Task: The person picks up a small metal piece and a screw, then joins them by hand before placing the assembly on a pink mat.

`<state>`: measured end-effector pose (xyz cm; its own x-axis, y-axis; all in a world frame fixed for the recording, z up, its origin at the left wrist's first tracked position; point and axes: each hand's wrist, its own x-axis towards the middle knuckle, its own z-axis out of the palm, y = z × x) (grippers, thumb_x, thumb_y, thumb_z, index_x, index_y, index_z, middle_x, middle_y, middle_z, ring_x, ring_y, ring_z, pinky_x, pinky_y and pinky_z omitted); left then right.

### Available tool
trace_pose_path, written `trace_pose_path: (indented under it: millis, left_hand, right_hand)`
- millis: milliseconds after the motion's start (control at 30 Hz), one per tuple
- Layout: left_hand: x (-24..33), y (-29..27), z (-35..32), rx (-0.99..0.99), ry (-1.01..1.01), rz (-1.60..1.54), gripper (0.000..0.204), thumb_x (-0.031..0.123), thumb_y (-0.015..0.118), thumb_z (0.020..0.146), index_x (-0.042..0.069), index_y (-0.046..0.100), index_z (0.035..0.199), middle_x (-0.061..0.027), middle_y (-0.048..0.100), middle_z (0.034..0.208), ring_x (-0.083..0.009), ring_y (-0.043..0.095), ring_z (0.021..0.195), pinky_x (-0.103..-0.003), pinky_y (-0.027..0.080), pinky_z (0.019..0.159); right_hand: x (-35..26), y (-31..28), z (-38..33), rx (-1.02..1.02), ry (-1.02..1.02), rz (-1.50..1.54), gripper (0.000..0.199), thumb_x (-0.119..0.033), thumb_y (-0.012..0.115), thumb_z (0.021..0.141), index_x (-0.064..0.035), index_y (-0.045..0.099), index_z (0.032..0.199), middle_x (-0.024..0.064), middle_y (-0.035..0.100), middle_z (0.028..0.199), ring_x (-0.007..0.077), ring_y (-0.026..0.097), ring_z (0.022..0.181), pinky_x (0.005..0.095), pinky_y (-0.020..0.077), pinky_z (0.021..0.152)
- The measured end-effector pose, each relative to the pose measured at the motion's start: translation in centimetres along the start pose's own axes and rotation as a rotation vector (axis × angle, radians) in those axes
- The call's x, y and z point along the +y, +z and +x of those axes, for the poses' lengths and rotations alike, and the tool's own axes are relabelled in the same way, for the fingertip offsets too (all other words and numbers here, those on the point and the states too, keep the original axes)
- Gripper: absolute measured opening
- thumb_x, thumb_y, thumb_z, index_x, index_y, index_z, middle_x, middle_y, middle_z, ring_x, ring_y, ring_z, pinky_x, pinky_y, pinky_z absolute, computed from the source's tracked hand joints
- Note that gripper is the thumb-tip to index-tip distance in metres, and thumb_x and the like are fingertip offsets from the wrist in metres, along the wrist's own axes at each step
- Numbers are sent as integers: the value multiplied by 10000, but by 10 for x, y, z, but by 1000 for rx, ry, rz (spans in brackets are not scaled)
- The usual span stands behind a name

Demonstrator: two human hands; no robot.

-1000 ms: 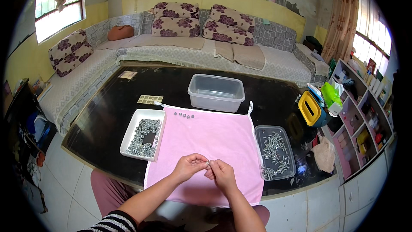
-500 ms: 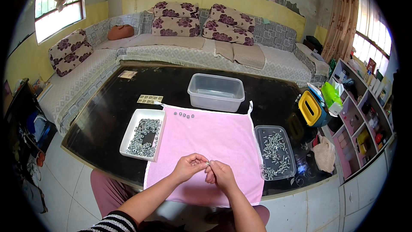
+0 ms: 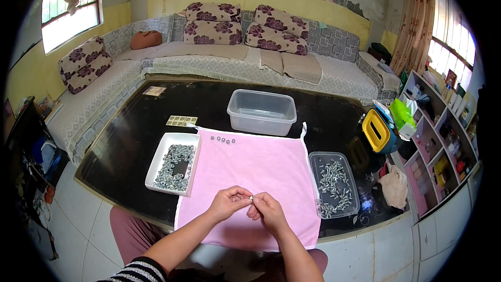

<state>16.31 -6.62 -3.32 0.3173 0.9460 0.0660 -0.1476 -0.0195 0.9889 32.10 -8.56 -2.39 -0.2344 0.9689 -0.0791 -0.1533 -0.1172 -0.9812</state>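
My left hand [image 3: 228, 203] and my right hand [image 3: 270, 212] meet over the front half of a pink cloth [image 3: 255, 162]. Both are closed in a pinch on one small silvery metal fastener [image 3: 251, 197]; the fingertips cover most of it, so whether it is one piece or two I cannot tell. Left of the cloth, a white box [image 3: 153, 167] holds many metal nuts [image 3: 171, 175]. To the right, a clear plastic tray [image 3: 357, 201] contains short metal screws [image 3: 335, 184]. Several small metal pieces [image 3: 223, 140] lie in a row near the cloth's far left corner.
Behind the cloth stands a clear plastic tub [image 3: 262, 121] on the black table [image 3: 115, 136]. A gold-coloured flat sheet [image 3: 181, 120] lies near the white box. At the table's right are a yellow-and-blue tissue box [image 3: 377, 131] and a beige rag [image 3: 393, 187]. A sofa runs along the back.
My right hand's fingers have shifted slightly around the fastener, and a bit more of its bright metal shows. The trays and the row on the cloth stay the same.
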Motion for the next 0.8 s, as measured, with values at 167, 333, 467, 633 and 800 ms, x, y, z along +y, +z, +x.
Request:
trace_pose_path:
  millis: [167,333,467,633,800]
  left_hand:
    - [-3,0,0,-12,7,-74,129,29,622,793,4,581,913,-30,588,818,-71,548,729,-204,468,669]
    - [-3,0,0,-32,32,-90,131,25,622,792,7,575,913,-28,587,823,-75,554,744,-208,470,674]
    - [-1,1,0,-23,20,-54,126,21,625,788,10,572,902,-25,585,825,-77,555,756,-214,473,689]
    - [-2,-1,0,-27,40,-67,124,17,623,787,15,570,900,-26,579,838,-75,553,767,-214,471,695]
    - [-2,0,0,-39,50,-79,125,17,620,788,21,571,903,-24,568,837,-71,545,760,-210,463,688]
  right_hand:
    - [2,-2,1,-4,21,33,282,-267,448,905,-13,537,823,51,548,621,100,502,548,222,422,514]
    - [5,-6,2,-9,28,14,277,-265,472,897,-11,546,816,47,551,619,93,505,551,218,428,520]
    - [5,-5,2,8,24,-9,287,-274,478,895,-11,549,805,44,551,620,92,508,555,217,432,529]
    - [-1,0,1,12,26,-19,255,-223,446,914,-8,525,802,68,554,617,103,497,534,215,415,523]
    - [3,-4,2,-5,53,26,259,-255,482,897,-19,536,803,42,552,626,87,506,560,210,428,535]
